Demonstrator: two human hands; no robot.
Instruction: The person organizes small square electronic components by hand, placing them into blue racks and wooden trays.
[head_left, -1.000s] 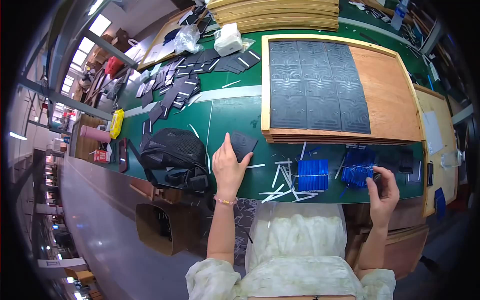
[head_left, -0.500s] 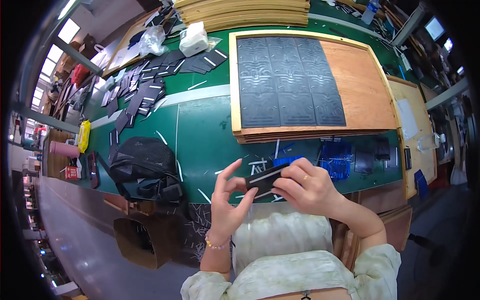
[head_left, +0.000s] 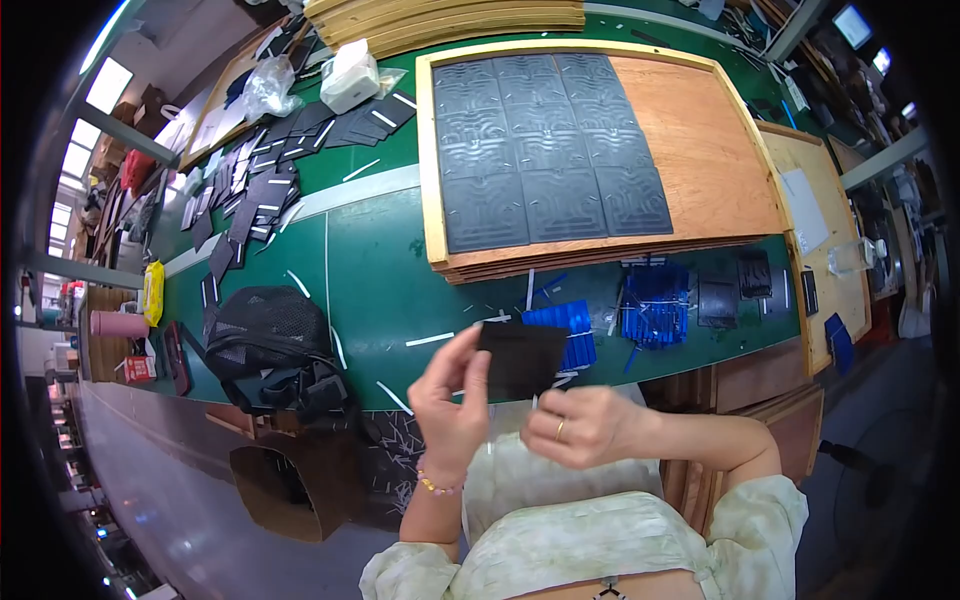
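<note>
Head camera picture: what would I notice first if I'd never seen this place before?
Probably the two hands in the middle near the bottom: the left hand and right hand hold a flat black square piece up between them above the green table. Behind them, a wooden board carries rows of patterned black sheets. Blue pieces lie by the table's near edge, and a black mesh bag sits to the left.

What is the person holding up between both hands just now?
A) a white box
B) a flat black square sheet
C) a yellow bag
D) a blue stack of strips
B: the left hand pinches one edge of a flat black square sheet and the right hand meets its lower edge, above the green table; the blue stacks lie on the table.
</note>
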